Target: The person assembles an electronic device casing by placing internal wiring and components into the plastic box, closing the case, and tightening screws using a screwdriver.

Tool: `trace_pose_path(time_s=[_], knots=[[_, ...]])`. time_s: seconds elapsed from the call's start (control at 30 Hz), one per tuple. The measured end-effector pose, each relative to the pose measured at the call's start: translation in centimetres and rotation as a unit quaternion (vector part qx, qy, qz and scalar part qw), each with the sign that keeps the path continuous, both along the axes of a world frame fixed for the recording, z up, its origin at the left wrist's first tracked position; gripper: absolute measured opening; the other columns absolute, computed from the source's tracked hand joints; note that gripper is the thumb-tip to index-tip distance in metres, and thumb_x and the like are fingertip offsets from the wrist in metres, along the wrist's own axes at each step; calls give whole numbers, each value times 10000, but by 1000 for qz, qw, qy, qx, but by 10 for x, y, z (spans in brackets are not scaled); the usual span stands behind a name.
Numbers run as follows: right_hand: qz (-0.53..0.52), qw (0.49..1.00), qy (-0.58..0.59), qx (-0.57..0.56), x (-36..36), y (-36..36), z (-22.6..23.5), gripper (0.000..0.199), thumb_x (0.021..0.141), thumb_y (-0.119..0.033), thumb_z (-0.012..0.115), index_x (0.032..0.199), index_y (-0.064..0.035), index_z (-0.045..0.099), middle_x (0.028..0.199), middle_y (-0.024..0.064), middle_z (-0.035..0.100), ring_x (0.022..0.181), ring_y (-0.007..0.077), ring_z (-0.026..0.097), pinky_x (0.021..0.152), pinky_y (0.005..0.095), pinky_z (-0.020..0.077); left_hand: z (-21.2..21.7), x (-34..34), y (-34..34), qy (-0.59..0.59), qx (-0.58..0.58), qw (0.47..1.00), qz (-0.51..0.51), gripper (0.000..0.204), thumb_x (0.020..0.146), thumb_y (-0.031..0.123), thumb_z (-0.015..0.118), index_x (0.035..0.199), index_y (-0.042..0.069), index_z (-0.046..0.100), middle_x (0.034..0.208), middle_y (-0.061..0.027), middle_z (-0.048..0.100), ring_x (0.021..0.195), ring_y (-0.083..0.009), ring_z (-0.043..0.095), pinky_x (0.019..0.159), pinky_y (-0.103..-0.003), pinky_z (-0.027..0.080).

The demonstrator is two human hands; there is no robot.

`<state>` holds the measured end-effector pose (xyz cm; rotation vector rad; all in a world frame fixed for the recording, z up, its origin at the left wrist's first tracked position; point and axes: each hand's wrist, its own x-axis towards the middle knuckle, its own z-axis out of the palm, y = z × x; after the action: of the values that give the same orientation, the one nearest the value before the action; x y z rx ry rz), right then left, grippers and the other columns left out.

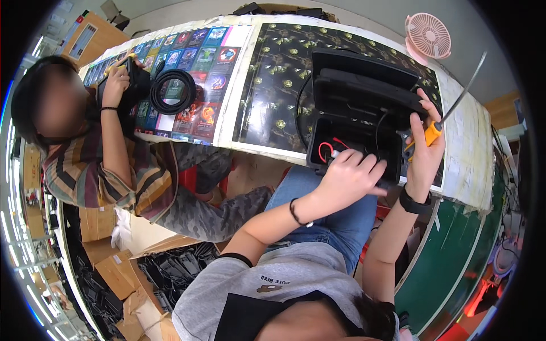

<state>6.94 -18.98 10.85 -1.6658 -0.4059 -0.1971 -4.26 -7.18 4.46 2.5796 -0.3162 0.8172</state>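
The person's left hand, nearest to the camera, is resting with curled fingers on the lower edge of the open black plastic case; whether its grip is clenching anything inside, I cannot tell. Red and black wires are showing in the case just beside this hand. The right hand is grasping the orange-handled screwdriver with a long grey shaft, and the shaft is pointing up and to the right, away from the case. The case is lying on the long desk, at its near edge, on a black sheet with gold ornaments. To the left, a sheet of colourful picture cards is covering the desk, and a coiled black cable is lying on it. Another person in a striped shirt is sitting there, with a hand on a black device. A pink round fan is standing at the far right corner. Brown cardboard boxes are crowding the floor on the left, while the desk's right end is leaving some bare surface.
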Motion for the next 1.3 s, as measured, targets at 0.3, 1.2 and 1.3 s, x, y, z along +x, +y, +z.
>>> trace_pose_path(time_s=[0.3,1.2,1.3], knots=[[-43,993,-6,111,2,28,-19,177,931,-41,586,1100,-93,585,1354,82,569,863,34,570,574,144,482,28,-2,3,10,-17,1000,-2,578,667,261,781,1171,42,601,1079,-71,613,1106,-275,575,969,-395,459],[-66,993,-14,92,-9,34,-20,510,876,-39,642,1366,-106,517,895,-8,451,621,41,472,536,176,465,-1,52,116,-106,-398,909,63,320,859,163,709,1106,-28,637,1097,-137,638,1031,-284,616,916,-355,469],[-57,995,1,85,-9,35,-18,528,871,-54,655,1374,-114,509,904,-4,443,623,43,481,539,184,470,-8,57,116,-93,-464,880,42,317,879,145,689,1137,-30,631,1073,-141,650,1013,-260,626,916,-339,466]])
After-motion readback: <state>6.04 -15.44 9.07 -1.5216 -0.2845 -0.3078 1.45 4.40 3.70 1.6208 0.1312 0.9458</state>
